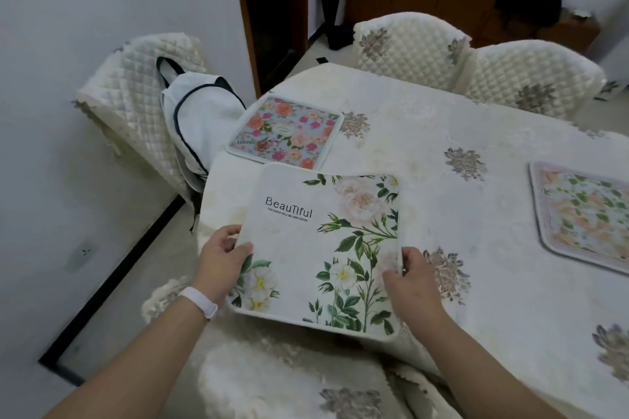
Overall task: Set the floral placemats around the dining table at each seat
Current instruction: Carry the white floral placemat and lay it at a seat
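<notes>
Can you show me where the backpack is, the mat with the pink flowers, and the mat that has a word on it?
Backpack (200,119): head view, on its white front panel.
Pink flower mat (287,131): head view, on its middle.
Word mat (316,248): head view, on the plain part under the word.

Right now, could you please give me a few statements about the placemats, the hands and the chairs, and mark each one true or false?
1. Both hands, left hand and right hand, grip the white placemat printed "Beautiful" by its side edges. True.
2. The blue placemat with pink and orange roses lies on the floor. False: it lies on the cream tablecloth, at the far corner.
3. A white wristband is on the right wrist. False: it is on the left wrist.
4. A white backpack with dark trim rests against a quilted cream chair. True.
5. A third floral placemat with a pink border lies at the right edge. True.
</notes>
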The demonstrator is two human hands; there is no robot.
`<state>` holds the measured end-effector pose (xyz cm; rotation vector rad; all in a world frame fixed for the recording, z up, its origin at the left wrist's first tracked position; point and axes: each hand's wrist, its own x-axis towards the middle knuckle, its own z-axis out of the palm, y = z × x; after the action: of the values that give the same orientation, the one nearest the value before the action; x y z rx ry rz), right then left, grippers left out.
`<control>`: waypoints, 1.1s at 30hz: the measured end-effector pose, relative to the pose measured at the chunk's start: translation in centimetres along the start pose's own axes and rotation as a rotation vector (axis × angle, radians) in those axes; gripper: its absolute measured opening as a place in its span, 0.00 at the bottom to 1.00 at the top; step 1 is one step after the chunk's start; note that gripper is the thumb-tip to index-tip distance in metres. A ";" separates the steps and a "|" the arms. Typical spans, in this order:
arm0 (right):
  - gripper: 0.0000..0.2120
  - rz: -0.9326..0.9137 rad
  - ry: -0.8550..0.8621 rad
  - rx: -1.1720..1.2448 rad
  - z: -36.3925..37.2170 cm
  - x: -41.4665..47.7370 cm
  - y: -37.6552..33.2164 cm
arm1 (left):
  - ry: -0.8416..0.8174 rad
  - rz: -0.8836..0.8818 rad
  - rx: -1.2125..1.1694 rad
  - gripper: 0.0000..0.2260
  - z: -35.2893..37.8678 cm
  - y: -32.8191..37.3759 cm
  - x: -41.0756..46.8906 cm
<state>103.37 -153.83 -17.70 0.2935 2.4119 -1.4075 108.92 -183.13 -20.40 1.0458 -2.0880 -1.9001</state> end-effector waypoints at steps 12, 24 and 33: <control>0.05 0.143 0.074 -0.152 5.2 3.1 0.9 | -0.164 -0.029 0.144 0.10 0.8 -0.6 7.5; 0.07 0.241 0.050 -0.150 6.9 5.9 4.0 | -0.163 -0.080 0.250 0.10 2.2 -3.0 10.0; 0.09 0.275 0.047 -0.135 7.3 7.0 5.2 | -0.136 -0.071 0.349 0.09 2.6 -3.7 10.9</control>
<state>99.98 -157.54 -27.86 0.6040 2.3794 -1.1238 100.86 -186.91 -28.11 1.0936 -2.5596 -1.7181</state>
